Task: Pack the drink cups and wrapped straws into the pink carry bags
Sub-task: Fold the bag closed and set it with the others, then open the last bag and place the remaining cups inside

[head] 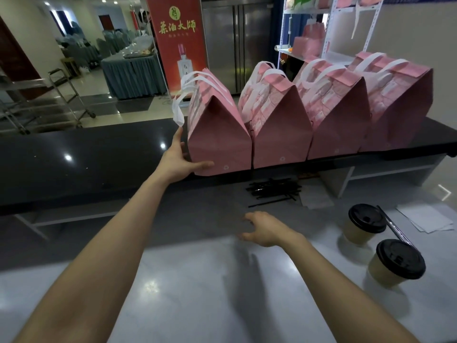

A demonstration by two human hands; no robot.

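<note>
Several pink carry bags with white handles stand in a row on the black counter [86,154]. My left hand [179,160] rests flat against the left side of the leftmost bag [218,134], fingers spread, thumb at its lower front edge. My right hand [265,227] hovers open and empty above the grey worktop [197,280]. Two paper drink cups with black lids, one [364,225] farther and one [395,263] nearer, stand at the right. A single wrapped straw [395,227] lies across them. A pile of black wrapped straws [273,190] lies under the counter's edge.
Sheets of white paper [430,220] lie at the far right of the worktop. A white shelf rack [329,26] with more pink bags stands behind the counter. A red banner [176,40] and steel fridge [237,43] are beyond.
</note>
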